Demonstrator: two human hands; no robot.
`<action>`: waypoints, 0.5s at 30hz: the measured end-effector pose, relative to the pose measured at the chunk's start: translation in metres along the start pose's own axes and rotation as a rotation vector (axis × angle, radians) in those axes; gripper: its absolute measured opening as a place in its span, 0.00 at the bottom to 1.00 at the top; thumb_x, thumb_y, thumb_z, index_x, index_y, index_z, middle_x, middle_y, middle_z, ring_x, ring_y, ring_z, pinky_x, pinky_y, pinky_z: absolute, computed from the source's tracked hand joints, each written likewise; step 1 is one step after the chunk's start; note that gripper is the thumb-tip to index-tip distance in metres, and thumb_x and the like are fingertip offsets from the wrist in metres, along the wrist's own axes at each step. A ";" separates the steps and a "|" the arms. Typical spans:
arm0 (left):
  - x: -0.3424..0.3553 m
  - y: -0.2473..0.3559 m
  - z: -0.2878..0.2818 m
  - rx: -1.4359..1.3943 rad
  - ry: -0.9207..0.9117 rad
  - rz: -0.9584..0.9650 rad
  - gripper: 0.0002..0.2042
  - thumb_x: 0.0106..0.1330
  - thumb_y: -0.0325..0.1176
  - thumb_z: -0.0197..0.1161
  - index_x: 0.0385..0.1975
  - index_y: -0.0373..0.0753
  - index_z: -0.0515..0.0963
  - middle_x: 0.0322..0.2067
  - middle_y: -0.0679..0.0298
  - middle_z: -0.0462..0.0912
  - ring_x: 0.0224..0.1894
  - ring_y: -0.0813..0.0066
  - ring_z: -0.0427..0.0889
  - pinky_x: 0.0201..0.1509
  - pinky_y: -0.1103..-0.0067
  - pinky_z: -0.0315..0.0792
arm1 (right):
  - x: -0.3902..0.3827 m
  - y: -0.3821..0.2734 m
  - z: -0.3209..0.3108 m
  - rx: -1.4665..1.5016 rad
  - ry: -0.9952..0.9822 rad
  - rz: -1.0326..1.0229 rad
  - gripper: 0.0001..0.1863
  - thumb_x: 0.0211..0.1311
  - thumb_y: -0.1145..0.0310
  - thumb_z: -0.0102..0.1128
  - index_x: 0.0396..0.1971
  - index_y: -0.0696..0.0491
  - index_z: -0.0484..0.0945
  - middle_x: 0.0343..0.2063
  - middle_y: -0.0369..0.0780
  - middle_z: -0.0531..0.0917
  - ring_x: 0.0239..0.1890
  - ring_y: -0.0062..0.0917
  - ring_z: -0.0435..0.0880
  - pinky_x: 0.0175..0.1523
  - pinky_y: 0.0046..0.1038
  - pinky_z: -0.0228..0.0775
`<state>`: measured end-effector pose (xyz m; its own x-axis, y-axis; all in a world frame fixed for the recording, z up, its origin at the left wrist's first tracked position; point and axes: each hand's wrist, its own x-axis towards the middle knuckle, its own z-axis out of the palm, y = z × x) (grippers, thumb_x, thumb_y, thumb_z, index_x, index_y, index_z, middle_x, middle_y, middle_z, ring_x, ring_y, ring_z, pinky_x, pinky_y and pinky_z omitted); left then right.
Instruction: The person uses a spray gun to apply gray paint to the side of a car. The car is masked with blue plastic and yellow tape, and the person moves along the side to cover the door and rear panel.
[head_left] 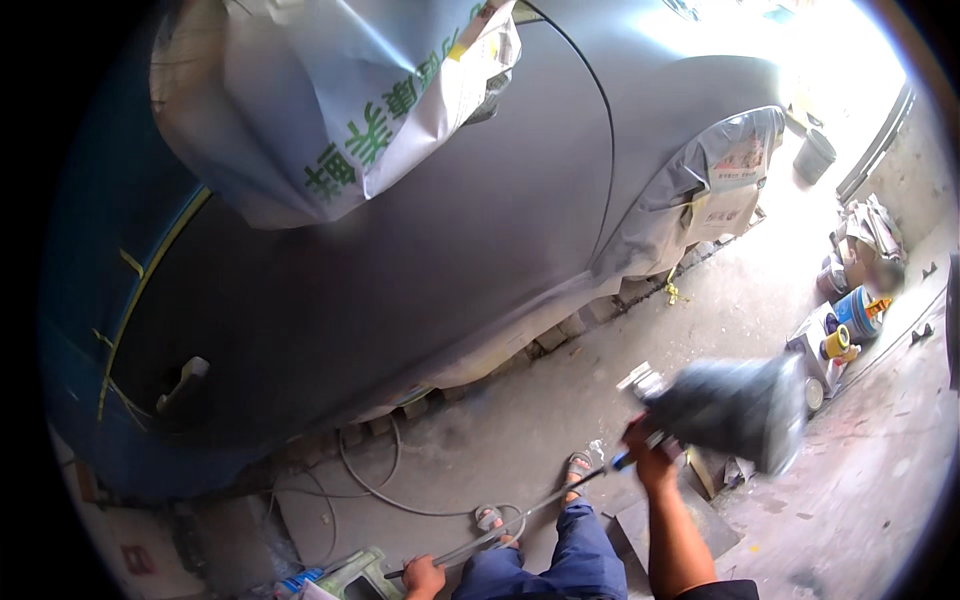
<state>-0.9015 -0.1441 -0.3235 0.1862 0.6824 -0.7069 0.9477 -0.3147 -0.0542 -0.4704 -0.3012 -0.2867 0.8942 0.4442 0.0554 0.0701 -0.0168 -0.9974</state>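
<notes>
My right hand point(652, 458) is closed round the handle of a spray gun point(643, 382), whose large dark cup point(735, 408) is smeared by motion. An air hose point(548, 503) runs from the gun's base down to the left. Closed round that hose at the lower edge is my left hand point(425, 577). In front of me stands a car with a matte grey door panel point(400, 270); the gun is apart from it. White masking sheet point(300, 110) hangs over the upper door, and paper and film point(705, 190) cover the wheel.
Hose loops point(390, 490) lie on the concrete floor near my sandalled feet. A green plastic stool point(362, 572) stands beside my left hand. Along the right wall are a blue bucket point(855, 312), a yellow can point(834, 343) and bundled papers point(870, 235). A dark bucket point(815, 155) stands farther off.
</notes>
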 end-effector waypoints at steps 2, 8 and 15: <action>-0.017 0.008 -0.014 0.020 -0.010 -0.114 0.18 0.52 0.46 0.64 0.41 0.45 0.79 0.42 0.55 0.79 0.51 0.53 0.71 0.52 0.66 0.68 | -0.022 0.002 0.010 -0.292 -0.250 -0.064 0.04 0.54 0.71 0.53 0.24 0.54 0.73 0.24 0.36 0.76 0.28 0.21 0.75 0.30 0.25 0.66; 0.015 -0.052 0.034 0.016 -0.017 -0.198 0.22 0.52 0.50 0.61 0.42 0.41 0.78 0.42 0.56 0.79 0.47 0.56 0.76 0.54 0.68 0.68 | -0.020 -0.063 0.011 -0.054 -0.273 0.181 0.06 0.54 0.70 0.53 0.30 0.53 0.77 0.25 0.36 0.78 0.33 0.25 0.77 0.39 0.28 0.68; 0.011 -0.025 0.024 -0.107 0.018 -0.159 0.16 0.54 0.47 0.61 0.37 0.43 0.79 0.41 0.58 0.79 0.47 0.58 0.74 0.50 0.68 0.69 | 0.033 -0.084 -0.076 0.212 0.615 0.180 0.17 0.65 0.55 0.49 0.50 0.44 0.72 0.16 0.29 0.73 0.14 0.10 0.67 0.18 0.15 0.56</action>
<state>-0.9289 -0.1441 -0.3468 0.0357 0.7303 -0.6822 0.9875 -0.1309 -0.0884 -0.4130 -0.3532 -0.1970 0.9772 -0.1414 -0.1584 -0.1352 0.1609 -0.9777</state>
